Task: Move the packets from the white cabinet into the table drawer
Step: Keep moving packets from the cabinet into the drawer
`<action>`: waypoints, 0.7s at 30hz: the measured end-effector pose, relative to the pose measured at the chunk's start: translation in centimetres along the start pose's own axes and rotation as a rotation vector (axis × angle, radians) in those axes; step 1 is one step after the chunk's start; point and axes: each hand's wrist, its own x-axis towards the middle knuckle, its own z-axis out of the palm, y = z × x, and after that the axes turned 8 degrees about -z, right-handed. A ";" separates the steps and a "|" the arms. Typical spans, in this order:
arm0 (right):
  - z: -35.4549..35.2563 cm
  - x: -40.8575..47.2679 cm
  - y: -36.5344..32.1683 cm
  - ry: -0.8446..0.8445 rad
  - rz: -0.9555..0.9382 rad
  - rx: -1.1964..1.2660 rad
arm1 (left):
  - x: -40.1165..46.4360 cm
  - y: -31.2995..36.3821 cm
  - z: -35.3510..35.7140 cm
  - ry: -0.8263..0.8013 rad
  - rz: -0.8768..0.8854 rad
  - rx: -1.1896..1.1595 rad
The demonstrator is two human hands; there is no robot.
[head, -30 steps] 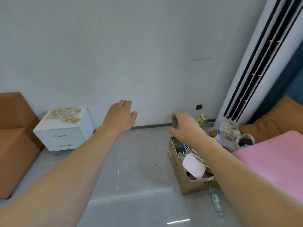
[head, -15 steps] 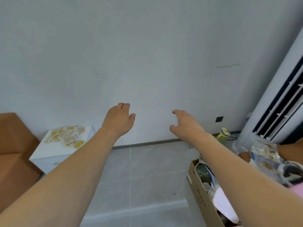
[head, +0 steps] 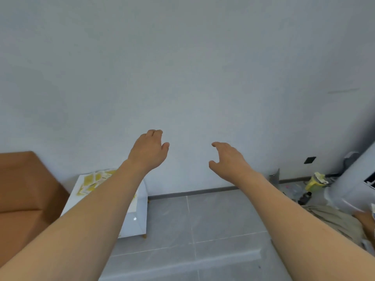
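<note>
Both arms reach forward toward a pale grey wall (head: 182, 67), and neither hand holds anything. The left hand (head: 147, 152) is raised in front of the wall, palm down, its fingers (head: 155, 133) loosely curled and close together, the thumb out to the side. The right hand (head: 227, 161) hangs beside it at a slightly lower height, apart from it, with the fingers (head: 218, 145) relaxed and bent forward and the thumb spread below them, leaving an open gap between thumb and fingers.

The white cabinet (head: 135, 218) stands on the grey tiled floor (head: 213, 224) against the wall, below the left forearm, which crosses in front of it and hides much of its top. The packets (head: 92, 182), yellow and white, lie scattered on the cabinet's top, well short of either hand. Just left of the cabinet sits a brown sofa (head: 26, 191), touching or nearly touching its side. Far to the right of the cabinet, along the same wall, floor clutter includes a yellow container (head: 315, 181) and a dark bottle (head: 304, 197), beside the base of a white standing air conditioner (head: 353, 183). A dark wall socket (head: 309, 160) sits above that clutter.
</note>
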 end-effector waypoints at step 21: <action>20.2 35.8 -17.8 -0.216 -0.019 0.107 | 28.1 -33.4 3.4 -0.295 -0.169 0.014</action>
